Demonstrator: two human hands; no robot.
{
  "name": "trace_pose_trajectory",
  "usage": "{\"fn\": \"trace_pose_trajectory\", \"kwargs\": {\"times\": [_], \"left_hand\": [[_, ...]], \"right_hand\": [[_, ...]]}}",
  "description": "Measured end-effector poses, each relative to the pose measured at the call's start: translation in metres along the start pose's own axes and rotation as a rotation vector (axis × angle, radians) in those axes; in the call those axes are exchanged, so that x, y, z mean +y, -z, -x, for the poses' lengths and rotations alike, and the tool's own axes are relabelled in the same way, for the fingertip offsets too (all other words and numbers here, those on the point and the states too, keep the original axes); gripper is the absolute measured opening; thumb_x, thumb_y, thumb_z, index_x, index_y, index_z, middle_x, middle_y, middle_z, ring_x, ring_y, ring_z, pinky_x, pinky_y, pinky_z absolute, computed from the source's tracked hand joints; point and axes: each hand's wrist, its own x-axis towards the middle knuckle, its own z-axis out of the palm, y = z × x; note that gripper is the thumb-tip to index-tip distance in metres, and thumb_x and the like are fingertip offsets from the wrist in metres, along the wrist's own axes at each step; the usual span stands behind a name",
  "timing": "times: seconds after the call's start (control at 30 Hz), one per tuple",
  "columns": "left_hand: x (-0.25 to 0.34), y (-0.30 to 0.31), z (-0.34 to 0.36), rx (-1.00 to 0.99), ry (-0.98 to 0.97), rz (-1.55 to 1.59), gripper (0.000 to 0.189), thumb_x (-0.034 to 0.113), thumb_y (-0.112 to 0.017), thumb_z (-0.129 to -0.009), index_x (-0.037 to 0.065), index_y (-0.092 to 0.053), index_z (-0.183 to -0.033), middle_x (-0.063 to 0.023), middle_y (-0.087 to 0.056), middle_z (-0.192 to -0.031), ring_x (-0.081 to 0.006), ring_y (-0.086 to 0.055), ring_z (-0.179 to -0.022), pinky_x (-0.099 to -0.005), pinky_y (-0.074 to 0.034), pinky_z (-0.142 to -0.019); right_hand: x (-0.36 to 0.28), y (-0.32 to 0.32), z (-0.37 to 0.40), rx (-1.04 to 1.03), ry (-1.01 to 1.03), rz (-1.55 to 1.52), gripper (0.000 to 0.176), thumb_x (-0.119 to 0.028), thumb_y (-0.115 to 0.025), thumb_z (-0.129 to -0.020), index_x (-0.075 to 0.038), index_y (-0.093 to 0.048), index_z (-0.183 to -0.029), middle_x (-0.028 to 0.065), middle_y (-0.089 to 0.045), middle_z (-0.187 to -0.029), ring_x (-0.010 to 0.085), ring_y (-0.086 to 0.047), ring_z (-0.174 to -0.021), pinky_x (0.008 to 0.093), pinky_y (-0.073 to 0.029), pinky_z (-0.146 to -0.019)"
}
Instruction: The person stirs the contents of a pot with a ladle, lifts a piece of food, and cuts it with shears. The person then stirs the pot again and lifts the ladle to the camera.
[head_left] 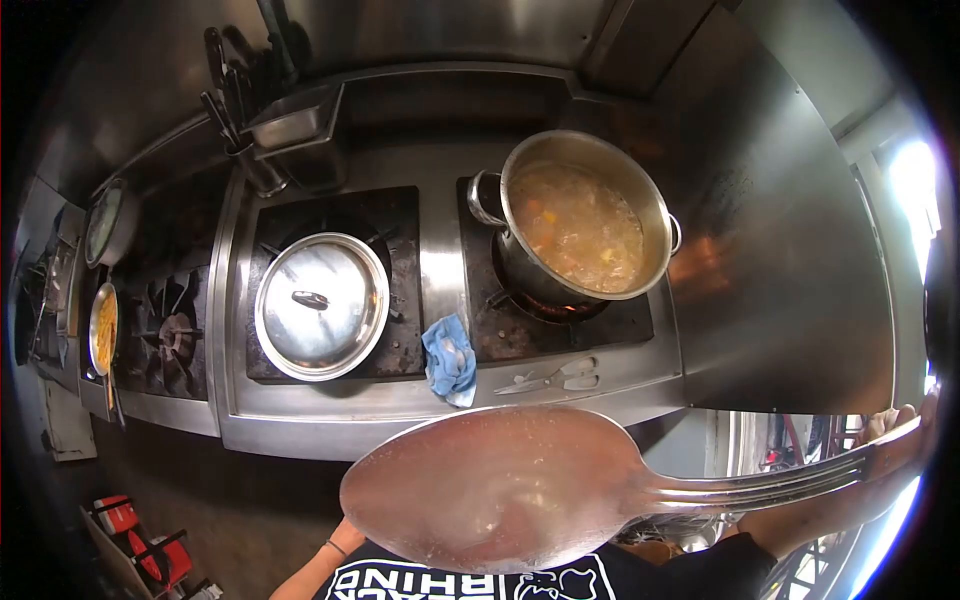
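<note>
A large metal serving spoon (500,490) fills the lower middle of the head view, close to the camera, its bowl looking wet. At the far right edge my right hand (905,425) is closed around the end of its ribbed handle. My left hand (350,535) is low in view, mostly hidden behind the spoon's bowl; only the wrist area with a dark band shows, so its fingers cannot be seen. Beyond the spoon, a tall steel pot (515,240) of brothy soup (580,230) with orange and yellow pieces stands on a burner with a visible glow beneath.
A domed steel lid (335,335) covers the burner left of the pot. A blue cloth (450,360) and scissors (555,378) lie along the stove's front edge. Farther left is a pan of yellow food (103,330). Utensils stand in a metal holder (262,172) behind.
</note>
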Motion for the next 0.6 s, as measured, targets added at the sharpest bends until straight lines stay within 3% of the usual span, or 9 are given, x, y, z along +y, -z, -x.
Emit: {"fn": "trace_pose_trajectory", "kwargs": {"times": [0.13,0.3,0.53,0.6], "left_hand": [[0.052,0.019,-0.004,0.038,0.182,0.353,0.048,0.027,-0.035,-0.093,-0.003,-0.037,-0.131,-0.0179,-0.038,-0.139,-0.0288,-0.038,-0.126,-0.0342,-0.028,-0.105],[0.086,0.031,-0.014,0.065,0.268,0.494,0.054,0.036,-0.03,-0.098,-0.005,-0.04,-0.131,-0.0183,-0.039,-0.138,-0.0256,-0.034,-0.131,-0.0305,-0.024,-0.108],[0.093,0.036,-0.016,0.046,0.209,0.503,0.053,0.035,-0.03,-0.098,-0.004,-0.041,-0.131,-0.0183,-0.04,-0.138,-0.0262,-0.034,-0.13,-0.0307,-0.025,-0.108],[0.073,0.03,-0.015,0.044,0.077,0.32,0.05,0.031,-0.029,-0.098,-0.005,-0.042,-0.13,-0.0195,-0.04,-0.137,-0.0279,-0.035,-0.13,-0.0315,-0.026,-0.108]], "right_hand": [[-0.002,-0.004,-0.004,-0.009,0.018,-0.001,0.014,-0.004,-0.046,-0.092,-0.001,-0.051,-0.08,0.0144,-0.053,-0.066,0.0193,-0.051,-0.051,0.0294,-0.043,-0.042],[-0.005,-0.007,-0.006,-0.025,0.037,-0.016,0.017,-0.001,-0.045,-0.091,-0.002,-0.049,-0.074,0.0126,-0.049,-0.063,0.0169,-0.046,-0.047,0.0269,-0.038,-0.039],[-0.002,-0.012,-0.007,-0.051,0.081,-0.037,0.024,0.005,-0.045,-0.089,-0.003,-0.045,-0.067,0.01,-0.044,-0.058,0.0135,-0.04,-0.041,0.0233,-0.032,-0.035],[-0.001,-0.014,-0.007,-0.061,0.097,-0.048,0.026,0.006,-0.045,-0.089,-0.004,-0.044,-0.065,0.0092,-0.043,-0.057,0.0126,-0.038,-0.039,0.0222,-0.03,-0.033]]}}
